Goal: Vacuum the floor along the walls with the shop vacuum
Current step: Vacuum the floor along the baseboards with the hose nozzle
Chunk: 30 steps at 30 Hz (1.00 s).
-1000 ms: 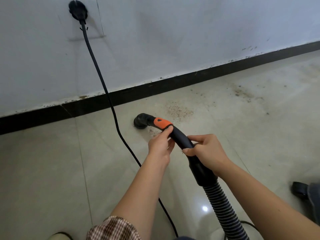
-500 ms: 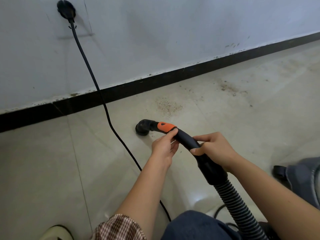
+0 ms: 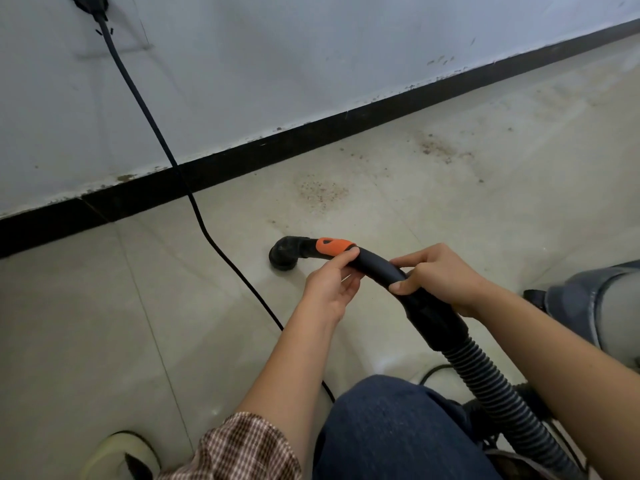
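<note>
Both hands hold the vacuum's curved black tube. The left hand grips it from below, just behind the orange grip. The right hand is curled round it further back, where the ribbed hose begins. The nozzle sits low at the floor, left of the hands and nearer than a patch of brown grit. More grit lies far right by the black baseboard. A black cord drops from a wall plug across the floor, left of the nozzle. A knee and a shoe show nearest.
</note>
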Tool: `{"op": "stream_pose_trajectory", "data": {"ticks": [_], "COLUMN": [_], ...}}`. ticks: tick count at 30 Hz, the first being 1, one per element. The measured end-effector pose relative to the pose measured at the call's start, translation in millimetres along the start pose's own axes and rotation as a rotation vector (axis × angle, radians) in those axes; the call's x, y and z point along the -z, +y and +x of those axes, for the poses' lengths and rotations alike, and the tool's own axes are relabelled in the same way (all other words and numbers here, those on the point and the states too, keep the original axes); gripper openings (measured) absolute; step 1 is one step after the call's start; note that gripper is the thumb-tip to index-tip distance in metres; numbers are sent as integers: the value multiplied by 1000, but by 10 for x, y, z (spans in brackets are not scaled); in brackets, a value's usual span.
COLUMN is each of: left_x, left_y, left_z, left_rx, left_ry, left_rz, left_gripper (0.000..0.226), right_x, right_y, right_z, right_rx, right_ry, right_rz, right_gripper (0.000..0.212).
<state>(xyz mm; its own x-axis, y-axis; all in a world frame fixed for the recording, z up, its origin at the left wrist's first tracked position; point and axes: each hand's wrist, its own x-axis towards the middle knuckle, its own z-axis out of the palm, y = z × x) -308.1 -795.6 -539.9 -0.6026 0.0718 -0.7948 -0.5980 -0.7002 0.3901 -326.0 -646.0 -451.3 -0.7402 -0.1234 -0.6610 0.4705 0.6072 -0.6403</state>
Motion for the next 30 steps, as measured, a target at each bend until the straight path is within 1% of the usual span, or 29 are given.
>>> {"op": "stream_pose_trajectory", "data": {"ticks": [3, 8, 16, 23, 27, 30], "left_x": [27, 38, -146, -362, -470, -546], "left_y": [-38, -86, -168, -287, -383, -474], "left_z": [-26, -52, -22, -33, -17, -43], "left_rx": [45, 110, 152, 165, 170, 177], "left_ry": [-47, -112, -143, -139, -143, -145], "left_rz": [46, 108, 119, 125, 128, 140], "left_gripper": [32, 19, 19, 35, 36, 35], "right_x": [30, 103, 261, 379, 454, 503], "right_y": [28, 79, 134, 257, 345, 427], "right_z": [-65, -155, -208, -263, -311, -356], "right_rx": [-31, -68, -72, -80, -107, -127], "right_ry": [1, 7, 62, 139, 154, 167], "right_rz": [-5, -19, -31, -19, 12, 4], "right_gripper": [33, 36, 37, 46, 36, 34]}}
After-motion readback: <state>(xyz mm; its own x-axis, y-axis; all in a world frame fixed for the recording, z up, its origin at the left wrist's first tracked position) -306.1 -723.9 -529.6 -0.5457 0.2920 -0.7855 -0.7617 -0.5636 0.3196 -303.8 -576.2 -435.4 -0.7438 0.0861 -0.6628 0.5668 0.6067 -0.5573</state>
